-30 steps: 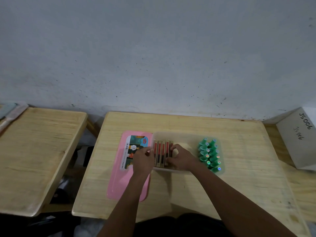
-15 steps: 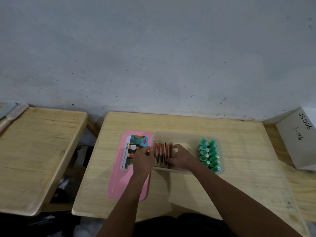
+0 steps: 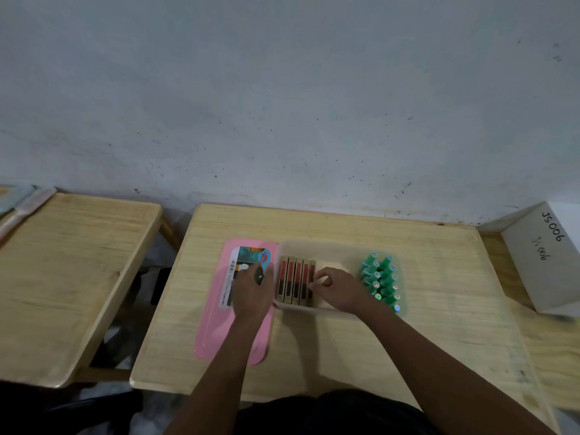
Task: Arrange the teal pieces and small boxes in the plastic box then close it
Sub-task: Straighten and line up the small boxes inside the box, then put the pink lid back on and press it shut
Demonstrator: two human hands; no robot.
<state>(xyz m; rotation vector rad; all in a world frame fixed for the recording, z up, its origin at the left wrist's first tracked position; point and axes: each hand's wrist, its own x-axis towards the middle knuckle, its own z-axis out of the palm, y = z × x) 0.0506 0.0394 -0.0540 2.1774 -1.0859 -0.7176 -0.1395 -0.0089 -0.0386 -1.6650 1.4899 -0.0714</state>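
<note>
A clear plastic box sits in the middle of the wooden table. Several red and gold small boxes stand in a row at its left end. Several teal pieces stand packed at its right end. The box's pink lid, with a picture label, lies flat against its left side. My right hand is inside the box, thumb and curled fingers pinching the rightmost small box. My left hand hovers over the lid just left of the box, blurred, fingers relaxed and holding nothing.
A white carton marked JS006 lies at the table's right edge. A second wooden table stands to the left across a gap, with flat packets at its far corner. A grey wall rises right behind both tables.
My left hand has left the box's left end and moved left over the pink lid. My right hand's fingers have curled onto the rightmost small box.
</note>
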